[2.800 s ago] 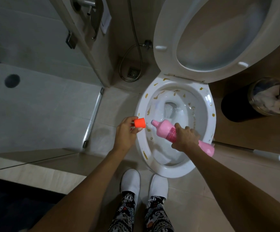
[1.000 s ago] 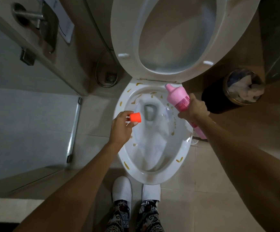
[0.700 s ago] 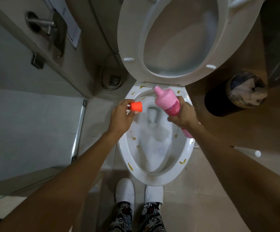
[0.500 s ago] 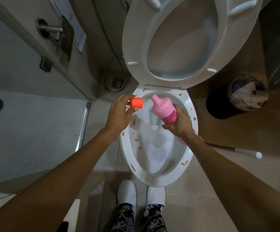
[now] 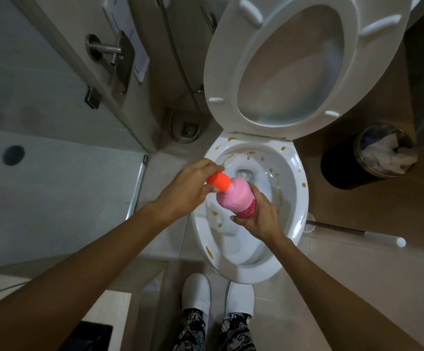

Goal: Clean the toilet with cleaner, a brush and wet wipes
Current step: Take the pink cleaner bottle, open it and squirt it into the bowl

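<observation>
Capped now: one orange cap (image 5: 218, 181) on one pink bottle (image 5: 236, 201); two hands grip them.

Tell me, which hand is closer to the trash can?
Right. The right hand holds the pink bottle on the side toward the trash can; the left hand, at the orange cap, is farther away.

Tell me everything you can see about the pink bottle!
The pink cleaner bottle looks like smooth plastic, with a darker pink label near its lower end. An orange cap sits on its neck. It is tilted, cap pointing up and left, held above the toilet bowl. The right hand grips its lower body, and the left hand pinches the cap. Its base is hidden by the right hand.
</observation>
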Motion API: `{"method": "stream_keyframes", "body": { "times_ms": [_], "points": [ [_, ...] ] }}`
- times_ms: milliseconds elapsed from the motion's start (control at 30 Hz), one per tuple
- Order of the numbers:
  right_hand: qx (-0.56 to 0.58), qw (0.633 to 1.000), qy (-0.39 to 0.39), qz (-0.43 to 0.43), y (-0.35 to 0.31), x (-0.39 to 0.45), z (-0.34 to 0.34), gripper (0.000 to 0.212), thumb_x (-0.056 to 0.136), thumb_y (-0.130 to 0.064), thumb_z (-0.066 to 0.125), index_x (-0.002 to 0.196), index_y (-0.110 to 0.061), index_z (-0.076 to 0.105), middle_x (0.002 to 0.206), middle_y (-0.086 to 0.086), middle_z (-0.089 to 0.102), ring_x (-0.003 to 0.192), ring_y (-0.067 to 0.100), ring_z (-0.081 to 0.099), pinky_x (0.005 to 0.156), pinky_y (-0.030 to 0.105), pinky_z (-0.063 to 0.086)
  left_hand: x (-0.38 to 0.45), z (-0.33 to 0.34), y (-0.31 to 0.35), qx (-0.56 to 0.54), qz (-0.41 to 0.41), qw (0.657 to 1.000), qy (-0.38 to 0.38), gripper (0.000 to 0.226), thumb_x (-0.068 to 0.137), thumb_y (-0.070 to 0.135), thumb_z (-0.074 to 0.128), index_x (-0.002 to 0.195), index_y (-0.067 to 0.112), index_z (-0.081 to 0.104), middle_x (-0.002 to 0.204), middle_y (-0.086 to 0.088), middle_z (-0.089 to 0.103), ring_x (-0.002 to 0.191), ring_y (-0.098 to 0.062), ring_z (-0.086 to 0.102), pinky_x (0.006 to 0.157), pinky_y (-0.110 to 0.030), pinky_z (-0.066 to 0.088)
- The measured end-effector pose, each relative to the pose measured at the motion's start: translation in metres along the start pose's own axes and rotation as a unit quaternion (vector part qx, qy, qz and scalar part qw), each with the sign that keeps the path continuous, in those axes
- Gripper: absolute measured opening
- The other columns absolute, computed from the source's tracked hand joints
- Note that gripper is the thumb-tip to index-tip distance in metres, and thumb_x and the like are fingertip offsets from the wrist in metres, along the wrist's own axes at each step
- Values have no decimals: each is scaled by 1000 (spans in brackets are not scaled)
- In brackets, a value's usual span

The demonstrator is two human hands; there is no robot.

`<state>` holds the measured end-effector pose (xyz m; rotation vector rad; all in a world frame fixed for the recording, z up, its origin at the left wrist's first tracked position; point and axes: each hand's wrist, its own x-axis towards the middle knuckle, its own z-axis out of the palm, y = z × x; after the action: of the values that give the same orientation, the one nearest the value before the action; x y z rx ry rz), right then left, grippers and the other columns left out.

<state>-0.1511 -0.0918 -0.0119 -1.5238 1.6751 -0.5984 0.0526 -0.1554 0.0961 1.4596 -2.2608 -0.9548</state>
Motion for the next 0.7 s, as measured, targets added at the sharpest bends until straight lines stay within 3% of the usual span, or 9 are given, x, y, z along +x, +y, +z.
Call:
{"method": "stream_keyframes", "body": {
  "times_ms": [267,400,533,600,700],
  "points": [
    [2,997,4,-82,-13,-12,1,93,61,-19,90,142,-12,44,133,2,58,115,25,59,91,46,52,-33,-13,20,43,80,995,-27,55,74,-17,63,123,6,62,127,-11,59,115,-29,55,99,-32,42],
    [2,993,-2,-116,-28,-17,-2,96,64,-33,89,145,-21,39,131,-20,49,113,11,57,93,31,50,-57,-23,30,29,45,998,12,62,73,10,79,130,9,56,133,-9,56,119,-26,54,103,-36,39],
    [18,991,-39,-128,-49,-27,-4,96,64,-41,88,145,-23,39,130,-30,45,114,-6,49,97,23,47,-85,-37,42,54,-38,994,81,48,76,26,78,116,3,65,109,-12,67,96,-30,65,88,-36,48],
    [23,988,-58,-139,-62,-35,-5,97,63,-40,89,145,-24,39,132,-26,48,116,-3,50,98,26,48,-102,-47,51,46,-38,994,92,41,79,19,74,115,3,66,106,-13,68,94,-31,66,86,-34,48],
    [28,984,-73,-159,-84,-47,-7,97,62,-40,89,143,-33,36,128,-33,47,112,-3,52,94,24,48,-129,-58,63,53,1,996,76,47,80,3,66,126,8,60,126,-8,62,112,-23,61,99,-32,40]
  ]
}}
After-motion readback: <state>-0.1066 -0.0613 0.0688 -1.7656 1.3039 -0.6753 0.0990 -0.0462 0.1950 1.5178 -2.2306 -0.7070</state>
